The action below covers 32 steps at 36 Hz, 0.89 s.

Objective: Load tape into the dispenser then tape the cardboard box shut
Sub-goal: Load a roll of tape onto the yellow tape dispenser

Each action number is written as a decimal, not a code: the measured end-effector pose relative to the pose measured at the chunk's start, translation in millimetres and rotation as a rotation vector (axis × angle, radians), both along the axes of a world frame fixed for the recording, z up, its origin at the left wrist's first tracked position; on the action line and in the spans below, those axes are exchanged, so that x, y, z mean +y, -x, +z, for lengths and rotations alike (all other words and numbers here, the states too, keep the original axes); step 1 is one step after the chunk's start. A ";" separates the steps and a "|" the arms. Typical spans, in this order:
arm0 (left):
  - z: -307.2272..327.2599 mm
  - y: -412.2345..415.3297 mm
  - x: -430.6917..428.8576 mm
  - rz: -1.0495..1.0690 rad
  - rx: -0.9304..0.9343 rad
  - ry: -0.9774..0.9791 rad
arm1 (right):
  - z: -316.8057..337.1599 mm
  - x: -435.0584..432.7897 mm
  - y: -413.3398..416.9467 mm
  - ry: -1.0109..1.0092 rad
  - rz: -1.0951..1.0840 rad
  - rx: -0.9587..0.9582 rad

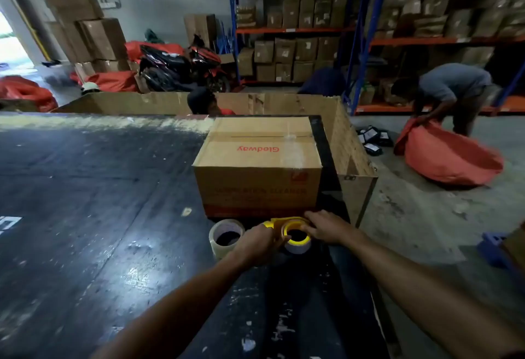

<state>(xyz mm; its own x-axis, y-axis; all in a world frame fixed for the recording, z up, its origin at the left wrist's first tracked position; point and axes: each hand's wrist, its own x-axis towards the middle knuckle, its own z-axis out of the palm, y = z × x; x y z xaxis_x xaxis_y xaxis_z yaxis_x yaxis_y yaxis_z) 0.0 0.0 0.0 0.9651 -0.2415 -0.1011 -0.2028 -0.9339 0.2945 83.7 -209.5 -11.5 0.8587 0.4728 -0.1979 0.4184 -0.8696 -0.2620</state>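
Both forearms reach forward over the dark desk (85, 202) to its right part, near the right edge. The left hand (255, 242) is closed around the yellow dispenser (279, 223), which lies on the desk. The right hand (326, 228) rests on the other side of it, with the fingers (308, 226) bent on the tape roll (298, 240) that sits in the dispenser; the roll's yellow core is open to the camera. Just left of the left hand, a second tape roll (225, 238) of clear tape lies flat on the desk, apart from the dispenser.

Directly behind the dispenser stands the cardboard box (258, 165), close to the right edge of the desk. Its top flaps are closed, and a strip of clear tape crosses the seam on the right side. What is inside cannot be seen.

To the left of the box the desk surface is wide and bare. Behind the desk there is a large open carton (349, 142); its inside is mostly hidden. Farther right, on the floor, a person (449, 94) bends over an open red sack (449, 159). Far shelves (369, 17) hold many brown boxes.
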 end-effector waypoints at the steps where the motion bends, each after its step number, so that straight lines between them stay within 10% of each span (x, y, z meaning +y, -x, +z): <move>1: -6.1 1.0 -4.3 0.026 0.067 0.036 | -4.4 0.7 -1.1 -0.026 -0.016 0.015; 10: -41.4 -3.5 -18.1 0.355 0.527 0.747 | 2.9 8.0 -2.5 -0.030 -0.050 0.204; 18: -26.7 -7.9 -4.5 0.303 0.385 1.167 | 59.7 15.0 4.6 -0.092 0.045 0.190; 32: 29.0 -10.7 17.2 0.110 0.105 1.171 | 205.9 34.1 -6.3 0.044 0.153 -0.115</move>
